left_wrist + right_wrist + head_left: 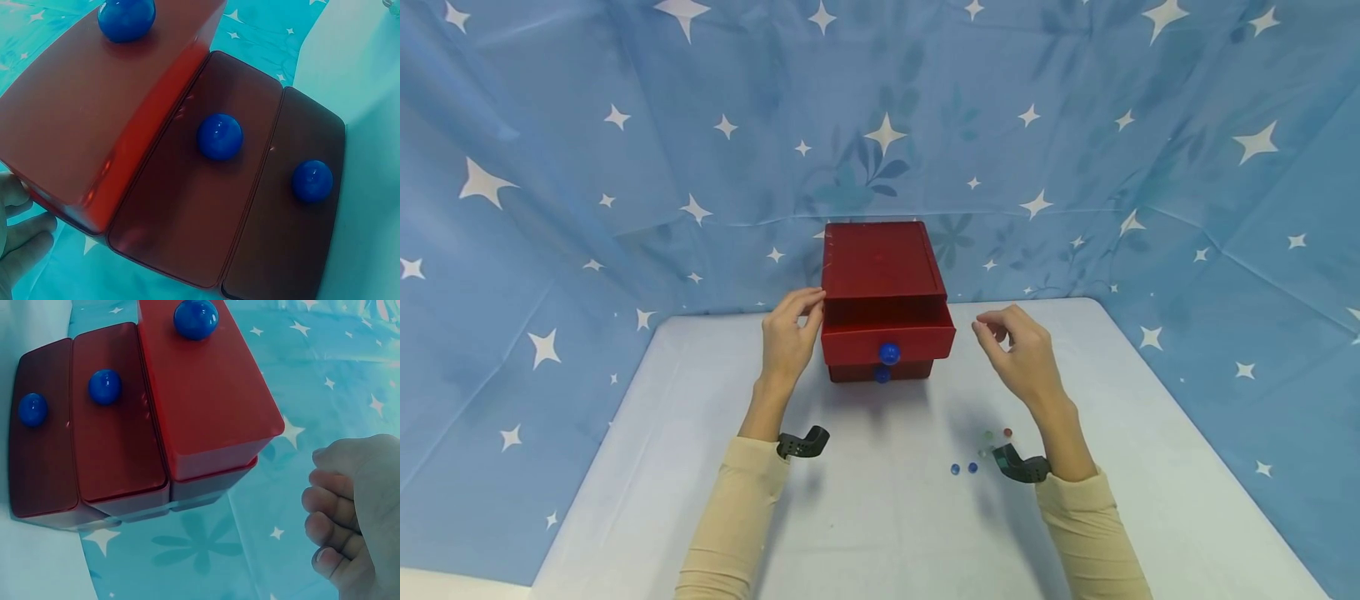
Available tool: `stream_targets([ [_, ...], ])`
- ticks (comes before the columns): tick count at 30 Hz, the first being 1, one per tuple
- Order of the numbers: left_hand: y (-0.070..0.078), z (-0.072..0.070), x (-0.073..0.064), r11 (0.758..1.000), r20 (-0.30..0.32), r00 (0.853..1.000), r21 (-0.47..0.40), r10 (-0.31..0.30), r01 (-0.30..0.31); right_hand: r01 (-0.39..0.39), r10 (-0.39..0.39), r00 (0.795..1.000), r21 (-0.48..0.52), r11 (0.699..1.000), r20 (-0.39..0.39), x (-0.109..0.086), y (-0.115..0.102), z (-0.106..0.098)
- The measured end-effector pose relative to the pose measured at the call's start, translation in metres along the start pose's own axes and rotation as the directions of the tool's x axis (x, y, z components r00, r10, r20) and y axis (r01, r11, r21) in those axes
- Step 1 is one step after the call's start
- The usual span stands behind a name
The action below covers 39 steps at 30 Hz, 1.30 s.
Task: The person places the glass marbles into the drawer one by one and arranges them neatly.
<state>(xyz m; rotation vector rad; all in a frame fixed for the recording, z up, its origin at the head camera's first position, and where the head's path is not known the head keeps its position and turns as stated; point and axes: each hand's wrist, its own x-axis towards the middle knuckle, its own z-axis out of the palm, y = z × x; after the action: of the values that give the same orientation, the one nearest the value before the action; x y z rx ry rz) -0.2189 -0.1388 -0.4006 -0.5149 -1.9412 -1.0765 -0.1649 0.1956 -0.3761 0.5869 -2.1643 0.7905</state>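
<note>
A small red chest [880,258] with three drawers stands near the back of the table. Its top drawer [887,343] is pulled out, while the middle drawer [187,169] and bottom drawer [287,206] are closed. Each drawer front has a round blue knob [196,319]. My left hand [788,337] is at the chest's left side, its bent fingertips at the edge by the top drawer; whether they press on it I cannot tell. To the right of the chest, apart from it, my right hand [1018,348] hovers with loosely curled fingers, and nothing shows in it.
Several small beads lie on the white table near my right wrist: blue beads [973,468], a red bead [1007,432] and greenish ones [988,435]. A blue star-patterned cloth [625,192] hangs behind the table and at both sides.
</note>
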Motion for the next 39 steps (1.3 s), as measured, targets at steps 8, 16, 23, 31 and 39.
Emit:
stream_targets([
  [8, 0.000, 0.000, 0.000, 1.000, -0.002, 1.000, -0.003, 0.004, -0.004, -0.039, 0.039, 0.999, -0.014, 0.999, 0.011, -0.010, 0.002, -0.003],
  [16, 0.001, 0.000, 0.000, 1.000, 0.006, 1.000, -0.002, -0.001, 0.001, -0.075, 0.076, 0.997, -0.026, 0.997, 0.021, -0.022, 0.007, -0.006],
  [23, 0.001, 0.000, 0.001, 1.000, 0.005, 1.000, 0.003, 0.003, -0.003, -0.116, 0.117, 0.992, -0.041, 0.992, 0.040, -0.034, 0.012, -0.007],
  [31, 0.001, 0.000, 0.000, 1.000, 0.002, 1.000, -0.001, 0.008, -0.008, -0.161, 0.163, 0.985, -0.039, 0.986, 0.054, -0.046, 0.016, -0.006],
  [39, 0.002, -0.001, 0.000, 1.000, 0.012, 1.000, 0.008, 0.008, -0.008, -0.202, 0.207, 0.976, -0.062, 0.977, 0.074, -0.061, 0.019, -0.001],
])
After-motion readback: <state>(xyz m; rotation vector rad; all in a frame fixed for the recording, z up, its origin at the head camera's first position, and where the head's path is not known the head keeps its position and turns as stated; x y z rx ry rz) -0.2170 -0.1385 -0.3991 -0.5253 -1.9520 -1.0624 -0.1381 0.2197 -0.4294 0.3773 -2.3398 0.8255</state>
